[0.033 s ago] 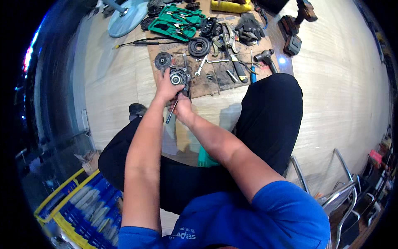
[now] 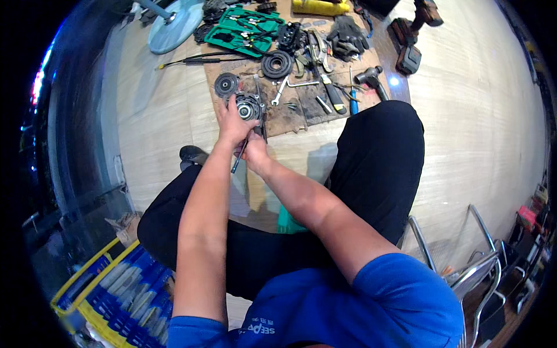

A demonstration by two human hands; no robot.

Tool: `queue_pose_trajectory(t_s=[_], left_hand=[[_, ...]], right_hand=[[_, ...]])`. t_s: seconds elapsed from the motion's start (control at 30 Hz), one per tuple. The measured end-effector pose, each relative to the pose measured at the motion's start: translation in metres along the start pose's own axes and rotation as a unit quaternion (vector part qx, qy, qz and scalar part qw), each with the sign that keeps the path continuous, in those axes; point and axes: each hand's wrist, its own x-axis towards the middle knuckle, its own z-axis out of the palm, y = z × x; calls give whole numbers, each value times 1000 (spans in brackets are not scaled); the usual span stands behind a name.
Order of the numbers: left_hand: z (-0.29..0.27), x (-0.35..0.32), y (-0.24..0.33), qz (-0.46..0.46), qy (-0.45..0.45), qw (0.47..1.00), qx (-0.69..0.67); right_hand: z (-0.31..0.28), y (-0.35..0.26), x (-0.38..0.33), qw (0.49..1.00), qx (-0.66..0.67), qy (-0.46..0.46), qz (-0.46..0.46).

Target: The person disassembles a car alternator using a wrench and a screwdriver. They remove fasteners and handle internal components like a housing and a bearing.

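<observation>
Nearest: blue-and-yellow crate (image 2: 110, 290) at lower left, metal chair frame (image 2: 464, 261) at lower right. Mid: right hand (image 2: 255, 152) closed round a slim dark-handled tool (image 2: 239, 158), shaft angled up toward the part. Left hand (image 2: 232, 122) curled over the near edge of a round metal pulley assembly (image 2: 249, 106), held just above a brown cardboard sheet (image 2: 290, 113) on the floor. Beyond: black disc (image 2: 225, 84), grooved pulley (image 2: 277, 64), hammer (image 2: 371, 77), green tool case (image 2: 243, 29), black gloves (image 2: 347, 35).
</observation>
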Motion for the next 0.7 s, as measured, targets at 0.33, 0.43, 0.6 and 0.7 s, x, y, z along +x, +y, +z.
queue_pose_trajectory(t_s=[0.33, 0.43, 0.6, 0.7], left_hand=[[-4, -2, 46, -34, -31, 995, 93], [-2, 1, 40, -4, -16, 997, 80], [6, 2, 25, 27, 5, 998, 64], [10, 3, 18, 36, 17, 996, 75]], right_hand=[[2, 6, 11, 995, 49, 57, -62], [0, -2, 11, 997, 0, 20, -70], [1, -3, 7, 993, -75, 46, -73], [3, -11, -3, 989, -131, 59, -36]])
